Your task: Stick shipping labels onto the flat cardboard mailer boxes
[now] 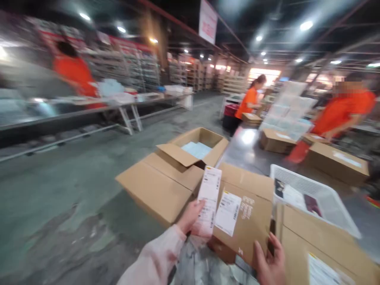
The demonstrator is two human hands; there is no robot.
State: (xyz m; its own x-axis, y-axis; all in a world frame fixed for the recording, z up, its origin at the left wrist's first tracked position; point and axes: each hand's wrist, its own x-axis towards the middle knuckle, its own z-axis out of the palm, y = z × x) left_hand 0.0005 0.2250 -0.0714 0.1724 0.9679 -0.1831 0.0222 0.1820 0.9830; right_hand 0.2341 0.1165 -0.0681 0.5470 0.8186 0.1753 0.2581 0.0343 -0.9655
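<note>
Far left of the box point(252, 213), beyond a stretch of floor, a person in orange point(73, 71) stands behind a long table point(97, 109) with pale packages on it. Nearer, just beyond the box and to its left, is an open carton point(169, 172) with its flaps spread and light-blue items point(197, 150) inside. At the box's left side, the left hand point(190, 215) pinches a strip of labels point(209, 198), thumb on top, beside the label point(228, 213) stuck on the box. The box sits in front of the wearer, printed white at its upper right. Beyond it, on the metal table point(243, 148), a second person in orange point(249, 101) stands near small cartons. At its near right corner is the right hand point(270, 257), thumb and fingers apart; whether it grips the box cannot be told. Right of the box are a white basket point(335, 194) holding packets, another carton point(314, 233) and, farther off, a third person in orange point(344, 107).
</note>
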